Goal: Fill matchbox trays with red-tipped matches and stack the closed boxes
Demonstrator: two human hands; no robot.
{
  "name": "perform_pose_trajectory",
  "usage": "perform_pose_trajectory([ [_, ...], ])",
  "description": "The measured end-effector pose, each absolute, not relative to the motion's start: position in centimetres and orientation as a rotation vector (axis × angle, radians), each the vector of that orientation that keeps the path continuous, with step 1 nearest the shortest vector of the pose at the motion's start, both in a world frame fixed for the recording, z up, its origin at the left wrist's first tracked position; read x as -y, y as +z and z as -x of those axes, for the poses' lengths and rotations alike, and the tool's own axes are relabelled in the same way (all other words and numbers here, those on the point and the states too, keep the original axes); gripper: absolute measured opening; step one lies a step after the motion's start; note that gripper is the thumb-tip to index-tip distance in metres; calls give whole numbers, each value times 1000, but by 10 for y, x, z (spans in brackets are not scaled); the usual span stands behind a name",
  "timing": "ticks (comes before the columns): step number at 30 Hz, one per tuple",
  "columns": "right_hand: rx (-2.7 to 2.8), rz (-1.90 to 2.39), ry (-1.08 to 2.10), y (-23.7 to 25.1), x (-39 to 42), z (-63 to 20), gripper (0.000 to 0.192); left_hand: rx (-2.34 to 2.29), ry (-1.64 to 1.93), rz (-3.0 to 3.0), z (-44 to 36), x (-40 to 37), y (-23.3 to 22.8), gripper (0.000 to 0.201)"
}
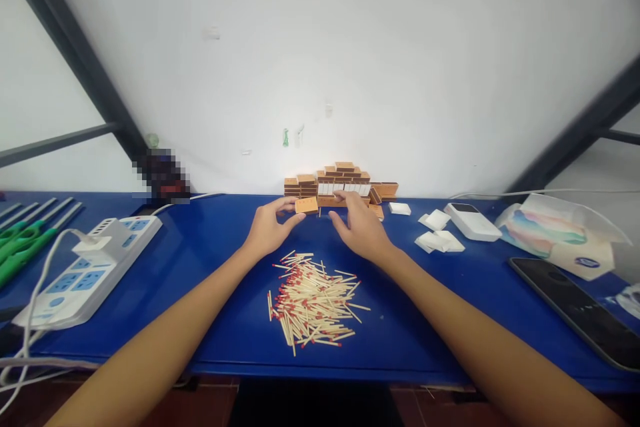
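Observation:
An orange matchbox [307, 205] is pinched between the thumb and fingers of my left hand [270, 223], just in front of a stack. My right hand [363, 223] is beside it with thumb and index finger apart, and nothing shows between them. Its fingertips are close to the stacked matchboxes [344, 167] by the wall; I cannot tell if they touch. White inner trays [333, 188] show in the middle of that stack. Between my forearms lies a loose heap of red-tipped matches [315, 300]. A single matchstick [320, 212] shows next to the held box.
Several white folded pieces [440, 240] lie right of my hand, by a white device [473, 221], a tissue pack [560, 233] and a phone [575, 307]. At left are a power strip [95, 273] with cables and green-handled tools [30, 247]. Behind the blue table [200, 307] stands a wall.

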State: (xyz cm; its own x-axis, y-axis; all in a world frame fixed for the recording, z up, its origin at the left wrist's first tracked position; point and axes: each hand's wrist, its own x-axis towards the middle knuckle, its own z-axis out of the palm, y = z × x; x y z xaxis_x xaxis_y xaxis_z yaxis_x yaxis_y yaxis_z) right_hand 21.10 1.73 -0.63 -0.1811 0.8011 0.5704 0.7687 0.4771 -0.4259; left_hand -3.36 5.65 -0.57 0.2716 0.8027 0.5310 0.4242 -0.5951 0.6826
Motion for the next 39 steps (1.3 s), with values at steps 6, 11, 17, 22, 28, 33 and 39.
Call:
perform_pose_trajectory([
  [6,2167,1645,-79,-8,-28,-227,24,-1315,1183,-2264,48,-82,6,40],
  [11,2272,1674,-87,-8,-27,-225,25,-1425,1156,-2293,50,-123,32,36],
  [17,2349,1681,-62,-6,-25,-225,24,-1615,1112,-2241,49,-148,37,42],
  [22,2391,1689,-66,-3,-23,-221,24,-1729,1057,-2206,41,-148,23,40],
  [28,2407,1697,-81,1,-18,-212,26,-1882,1084,-2170,20,-148,20,44],
  [33,2429,1700,-80,2,-17,-210,25,-1934,1090,-2190,8,-148,31,57],
  [39,2441,1679,-51,2,-15,-210,27,-1938,1040,-2190,1,-148,28,52],
])
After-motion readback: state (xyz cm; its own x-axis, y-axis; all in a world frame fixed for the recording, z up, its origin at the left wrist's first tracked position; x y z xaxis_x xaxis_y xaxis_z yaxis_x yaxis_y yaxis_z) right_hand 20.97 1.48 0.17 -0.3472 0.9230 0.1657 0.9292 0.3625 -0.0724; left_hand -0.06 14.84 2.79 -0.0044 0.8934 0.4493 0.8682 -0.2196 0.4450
